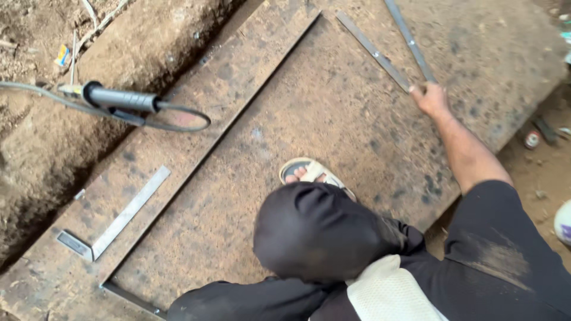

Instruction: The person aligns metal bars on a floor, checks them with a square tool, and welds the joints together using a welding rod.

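Right hand [430, 98] clamped on two flat metal bars [410, 40] near rusty steel sheet's [333, 119] far edge; best gripped firmly, bars aligned. Left hand unseen.

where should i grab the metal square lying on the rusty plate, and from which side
Grip the long silver blade of the metal square near its middle, coming from above and pinching across its narrow width. It lies flat on the rusty plate, with bare plate on both sides; the stock sits at its lower-left end.

Black short-sleeved shirt [505, 255], dusty; dark trousers [315, 229], pale sandal [312, 172].
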